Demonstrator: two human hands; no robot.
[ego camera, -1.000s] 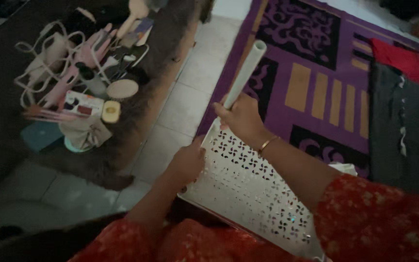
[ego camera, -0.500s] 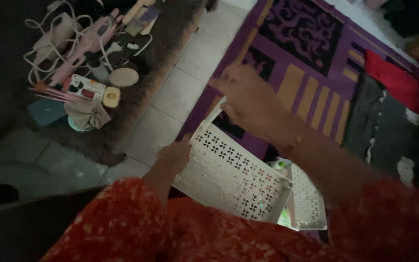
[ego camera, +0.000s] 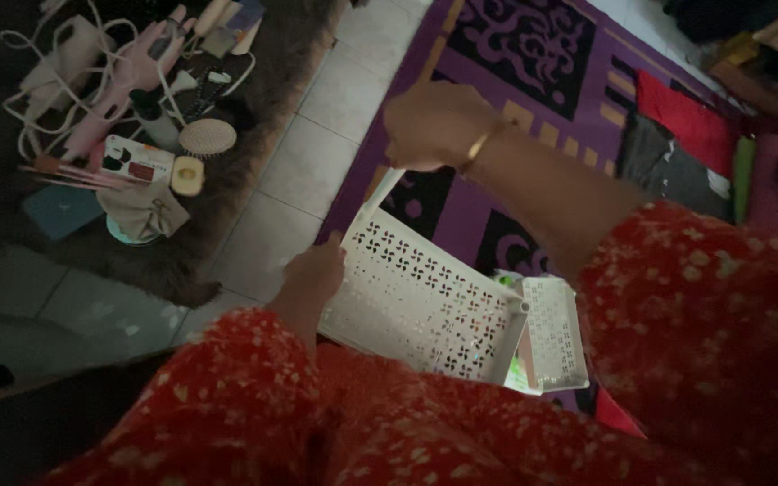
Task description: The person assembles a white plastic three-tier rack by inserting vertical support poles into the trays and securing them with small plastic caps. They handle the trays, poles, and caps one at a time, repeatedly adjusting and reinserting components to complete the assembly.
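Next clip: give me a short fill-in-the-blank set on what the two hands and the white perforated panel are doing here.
1. The left hand grips the near-left edge of the white perforated ____ panel.
2. The right hand closes on a white pole at the panel's ____ corner.
3. A gold ____ circles the right wrist.
4. Beyond the panel lies a ____ patterned rug.

Missing words: plastic; far; bangle; purple
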